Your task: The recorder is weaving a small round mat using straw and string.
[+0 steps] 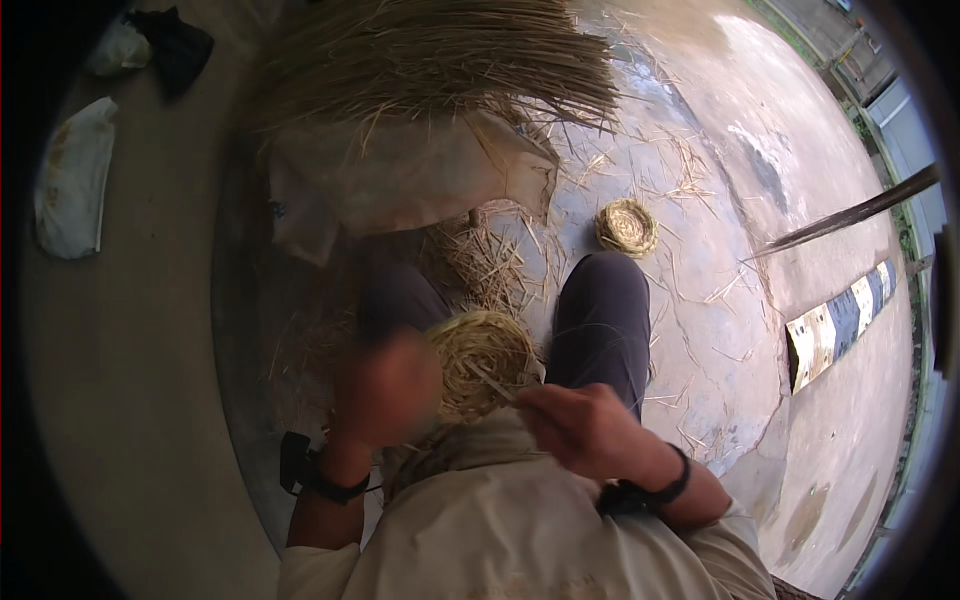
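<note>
The round, yellow-green coiled straw basket [507, 340] sits in the lap between 2 dark-trousered knees; the right hand [585, 425] has its fingers closed on a thin, straight, pale-grey strip [488, 380] reaching over the basket. The left hand [388, 388] is at the basket's left side, too blurred to tell whether it grips anything. Beyond the right knee, 1 smaller, round, pale-yellow straw basket [627, 228] rests on the straw-littered grey floor [700, 345].

Right knee [605, 295], one, bent. Right hand [585, 425], one: just on the near side of that knee, fingers and thumb drawn together in a pinch; right forearm [708, 500] bare, slanting inward. Left hand [388, 388], one: left of the knee, blurred, finger pose unreadable; left forearm [325, 520] bare, rising steeply.
</note>
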Available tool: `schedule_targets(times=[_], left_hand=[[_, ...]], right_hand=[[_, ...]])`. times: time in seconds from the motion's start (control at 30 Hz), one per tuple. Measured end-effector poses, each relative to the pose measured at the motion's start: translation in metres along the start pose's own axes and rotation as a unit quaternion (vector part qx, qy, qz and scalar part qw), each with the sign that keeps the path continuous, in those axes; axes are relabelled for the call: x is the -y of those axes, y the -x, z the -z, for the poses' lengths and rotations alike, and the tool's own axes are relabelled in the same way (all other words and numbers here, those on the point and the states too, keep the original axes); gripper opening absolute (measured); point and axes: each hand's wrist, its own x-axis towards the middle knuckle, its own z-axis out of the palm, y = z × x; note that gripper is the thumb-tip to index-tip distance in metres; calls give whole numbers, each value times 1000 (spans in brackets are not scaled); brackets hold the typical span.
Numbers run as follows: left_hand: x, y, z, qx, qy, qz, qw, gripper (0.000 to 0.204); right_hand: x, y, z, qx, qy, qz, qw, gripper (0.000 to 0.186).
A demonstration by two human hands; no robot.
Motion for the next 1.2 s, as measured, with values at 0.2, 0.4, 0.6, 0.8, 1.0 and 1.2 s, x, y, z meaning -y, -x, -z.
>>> schedule_targets(times=[0.2,0.4,0.6,0.8,1.0,1.2], left_hand=[[-3,8,-3,-12,18,-40,999,18],[-8,9,-5,-9,32,-37,999,17],[-9,10,-12,-31,-29,-72,997,16],[-21,18,-18,-1,-64,-110,992,15],[-2,12,-7,-30,-80,-103,991,17],[-18,12,-5,35,-105,-159,981,21]], right_hand=[[2,-21,-21,12,3,-15,1000,16],[3,-18,-23,16,-9,-40,999,15],[1,-24,-23,23,-23,-39,999,15],[-14,-42,-41,-27,-72,-6,997,14],[-4,-31,-24,66,-74,-51,994,13],[1,-37,-26,21,26,-23,999,14]])
